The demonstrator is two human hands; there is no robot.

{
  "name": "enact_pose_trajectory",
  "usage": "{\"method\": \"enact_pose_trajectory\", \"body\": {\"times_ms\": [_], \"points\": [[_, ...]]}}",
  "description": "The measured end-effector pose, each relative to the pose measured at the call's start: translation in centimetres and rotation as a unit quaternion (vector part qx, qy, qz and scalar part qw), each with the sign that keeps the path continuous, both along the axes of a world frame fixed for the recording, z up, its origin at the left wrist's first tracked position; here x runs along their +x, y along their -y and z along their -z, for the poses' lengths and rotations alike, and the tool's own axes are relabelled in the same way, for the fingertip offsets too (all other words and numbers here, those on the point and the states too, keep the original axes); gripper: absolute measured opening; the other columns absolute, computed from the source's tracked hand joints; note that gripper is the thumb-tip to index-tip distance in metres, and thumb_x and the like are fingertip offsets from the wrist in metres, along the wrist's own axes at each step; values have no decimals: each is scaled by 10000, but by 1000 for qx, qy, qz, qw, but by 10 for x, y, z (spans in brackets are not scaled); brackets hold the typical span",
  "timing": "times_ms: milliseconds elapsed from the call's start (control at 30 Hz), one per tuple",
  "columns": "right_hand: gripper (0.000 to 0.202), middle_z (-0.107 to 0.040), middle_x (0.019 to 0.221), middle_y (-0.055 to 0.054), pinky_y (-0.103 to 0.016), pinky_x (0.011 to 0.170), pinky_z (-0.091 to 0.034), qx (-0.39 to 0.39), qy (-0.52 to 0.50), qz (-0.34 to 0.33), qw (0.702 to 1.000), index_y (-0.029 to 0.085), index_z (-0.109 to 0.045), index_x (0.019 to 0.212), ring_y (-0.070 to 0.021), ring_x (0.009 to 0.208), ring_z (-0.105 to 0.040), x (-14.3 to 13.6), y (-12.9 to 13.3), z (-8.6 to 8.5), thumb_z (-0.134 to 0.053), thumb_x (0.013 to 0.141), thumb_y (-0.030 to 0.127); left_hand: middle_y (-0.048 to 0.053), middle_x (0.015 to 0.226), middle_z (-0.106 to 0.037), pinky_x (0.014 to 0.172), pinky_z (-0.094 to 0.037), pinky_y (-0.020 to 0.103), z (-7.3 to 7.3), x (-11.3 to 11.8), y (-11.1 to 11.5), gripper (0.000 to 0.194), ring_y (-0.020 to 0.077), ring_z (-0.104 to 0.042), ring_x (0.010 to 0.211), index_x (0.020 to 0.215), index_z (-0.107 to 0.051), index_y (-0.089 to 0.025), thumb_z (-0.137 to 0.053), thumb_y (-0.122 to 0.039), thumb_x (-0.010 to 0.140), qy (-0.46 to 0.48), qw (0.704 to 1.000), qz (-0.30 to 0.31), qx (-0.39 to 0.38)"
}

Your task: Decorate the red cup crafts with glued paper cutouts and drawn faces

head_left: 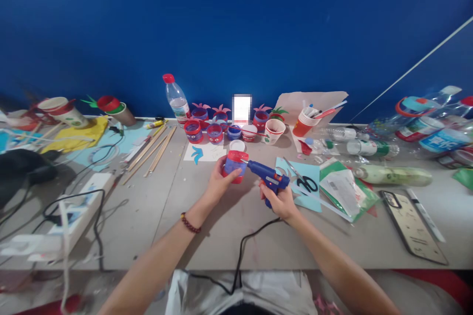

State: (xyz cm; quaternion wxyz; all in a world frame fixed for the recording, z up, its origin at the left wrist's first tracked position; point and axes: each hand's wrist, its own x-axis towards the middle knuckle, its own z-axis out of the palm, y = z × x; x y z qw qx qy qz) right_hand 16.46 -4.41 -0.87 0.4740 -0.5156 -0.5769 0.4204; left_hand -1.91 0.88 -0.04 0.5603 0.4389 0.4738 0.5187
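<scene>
My left hand (pixel 218 182) is wrapped around a small red and purple cup (pixel 234 166), held above the table. In my right hand (pixel 279 202) is a blue glue gun (pixel 268 175), its nozzle pointing left at the cup's upper red band. A clear glue stick sticks out of the gun's back end, and a black cord hangs from its handle. Behind the cup stand similar decorated cups (pixel 192 131), some with leaf-shaped paper tops. A blue paper leaf cutout (pixel 197 154) lies on white paper just left of my left hand.
Black-handled scissors (pixel 307 184) lie on light blue paper at the right, beside a green and white plastic packet (pixel 338 187). Farther right are a phone (pixel 412 226) and several plastic bottles (pixel 373 147). Wooden sticks (pixel 148 152) and a power strip (pixel 83 206) with cords occupy the left.
</scene>
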Motion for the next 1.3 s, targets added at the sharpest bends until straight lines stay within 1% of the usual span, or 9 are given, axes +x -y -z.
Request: {"method": "enact_pose_trajectory", "body": {"times_ms": [100, 333, 467, 633, 733, 1033, 1100, 1233, 1300], "points": [[313, -554, 515, -3, -244, 452, -444, -7, 4, 4, 1000, 194, -569, 682, -122, 455, -517, 0, 0, 0, -567, 831, 469, 82, 1055, -687, 835, -538, 378, -1, 0, 0, 582, 235, -661, 949, 1121, -555, -200, -805, -338, 614, -7, 1000, 1, 1], [322, -562, 504, -15, -256, 453, -451, -12, 18, 12, 1000, 193, -560, 651, -136, 460, -533, 0, 1, -2, -580, 813, 471, 81, 1075, -675, 856, -532, 388, 3, 0, 0, 594, 241, -654, 976, 1128, -549, -211, -808, -327, 606, -16, 1000, -2, 15], [317, -563, 504, -17, -260, 445, -446, -15, 18, 11, 1000, 192, -569, 669, -139, 455, -530, 1, 1, 0, -577, 816, 472, 86, 1094, -669, 858, -532, 384, 3, 0, 0, 594, 247, -650, 990, 1122, -553, -210, -813, -322, 600, -13, 1000, -6, 20], [330, -559, 502, -18, -261, 452, -441, -7, 24, 5, 1000, 194, -560, 643, -137, 459, -526, 2, 2, 3, -571, 828, 468, 73, 1097, -665, 870, -531, 371, 3, 0, 0, 587, 247, -642, 1002, 1132, -551, -210, -805, -321, 614, -15, 1000, -3, 25], [327, -562, 502, -18, -263, 462, -444, -2, 32, 5, 999, 195, -562, 641, -138, 463, -529, 2, 2, 1, -572, 827, 464, 64, 1100, -660, 879, -528, 376, 4, -1, 0, 586, 244, -640, 1003, 1136, -545, -217, -802, -324, 621, -19, 1000, -1, 25], [299, -558, 495, -22, -278, 468, -455, -5, 34, 8, 999, 199, -565, 640, -152, 466, -534, 1, 3, -2, -588, 802, 450, 83, 1126, -656, 907, -519, 406, 4, -1, 0, 589, 241, -636, 1016, 1134, -551, -222, -811, -328, 616, -19, 1000, -2, 22], [300, -560, 496, -22, -277, 471, -458, -1, 37, 10, 999, 200, -563, 635, -151, 467, -536, 1, 2, -3, -586, 800, 449, 84, 1135, -652, 899, -526, 399, 3, -1, 1, 597, 240, -633, 1024, 1143, -546, -220, -810, -329, 619, -16, 1000, -4, 21], [315, -564, 494, -23, -270, 466, -455, 1, 40, 9, 999, 204, -560, 621, -151, 471, -539, 2, 3, -4, -586, 803, 459, 85, 1132, -648, 833, -555, 396, 1, -1, 1, 591, 247, -639, 1004, 1141, -544, -228, -809, -331, 624, -5, 1000, 0, 18], [317, -564, 492, -19, -271, 472, -457, 4, 44, 9, 999, 203, -567, 628, -150, 471, -540, 2, 3, -3, -578, 813, 461, 81, 1130, -650, 834, -554, 391, 1, -1, 1, 583, 245, -638, 1005, 1130, -550, -232, -811, -333, 619, -7, 1000, 0, 17]]}}
